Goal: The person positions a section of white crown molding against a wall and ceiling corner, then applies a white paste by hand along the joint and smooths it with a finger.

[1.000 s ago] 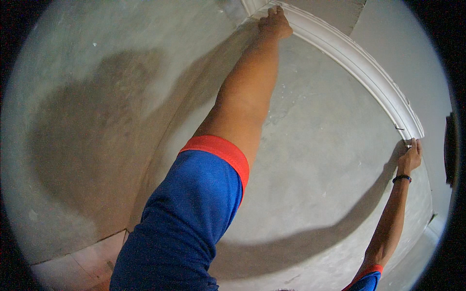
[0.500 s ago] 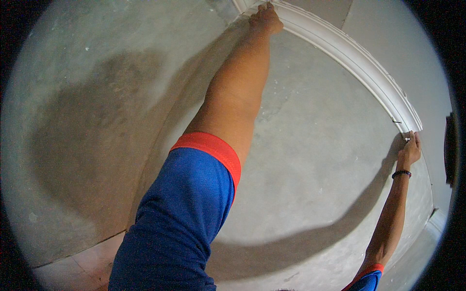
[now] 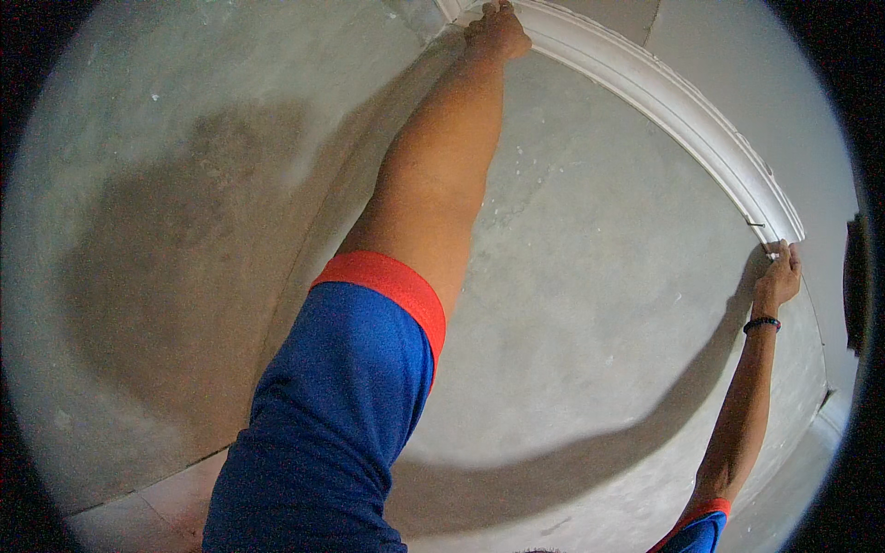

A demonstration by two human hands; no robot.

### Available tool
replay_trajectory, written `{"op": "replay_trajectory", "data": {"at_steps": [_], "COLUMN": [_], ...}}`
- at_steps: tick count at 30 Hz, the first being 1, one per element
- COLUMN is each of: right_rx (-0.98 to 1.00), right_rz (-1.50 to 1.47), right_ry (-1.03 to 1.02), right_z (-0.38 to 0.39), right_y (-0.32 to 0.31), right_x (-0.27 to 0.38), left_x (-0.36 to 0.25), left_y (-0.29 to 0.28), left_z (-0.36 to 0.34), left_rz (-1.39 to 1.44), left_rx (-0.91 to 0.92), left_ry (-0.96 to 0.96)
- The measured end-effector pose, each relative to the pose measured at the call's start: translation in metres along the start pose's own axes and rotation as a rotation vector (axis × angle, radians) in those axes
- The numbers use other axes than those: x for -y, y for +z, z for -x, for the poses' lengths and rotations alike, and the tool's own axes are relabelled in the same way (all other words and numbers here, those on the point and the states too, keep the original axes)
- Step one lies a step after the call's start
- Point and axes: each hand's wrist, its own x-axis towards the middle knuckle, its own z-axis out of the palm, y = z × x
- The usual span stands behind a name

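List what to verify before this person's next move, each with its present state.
1. Left hand up at the white molding, by the wall corner: ok.
2. Right hand at the molding's opposite end: ok.
3. Corner end fully visible: not ok, the left hand partly covers it.
4. Upper edge flush with the ceiling: cannot tell.
5. Thin dark nail-like piece firmly fixed: cannot tell.

Smooth moulding (image 3: 666, 98), matt mottled wall (image 3: 590, 267)
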Motion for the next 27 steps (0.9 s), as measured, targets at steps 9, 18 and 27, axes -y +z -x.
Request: {"op": "replay_trajectory", "data": {"at_steps": [9,18,27], "right_rx": [0.013,0.043,0.02], "right_rz": [0.053,-0.038,-0.04], "right_ry": [-0.035,0.015,0.036], "right_z": [0.002,0.006,-0.005], "right_y": [-0.001,0.01,-0.003], "right_x": [-0.002,0.007,-0.004], "left_x": [0.001,0.032,-0.007], "left_y": [0.003,0.025,0.006], "left_z": [0.001,-0.035,0.003], "left_rz": [0.017,-0.302,-0.104], "left_rx": [0.02,-0.046,-0.015], "left_ry": [-0.012,0.12,-0.015]}}
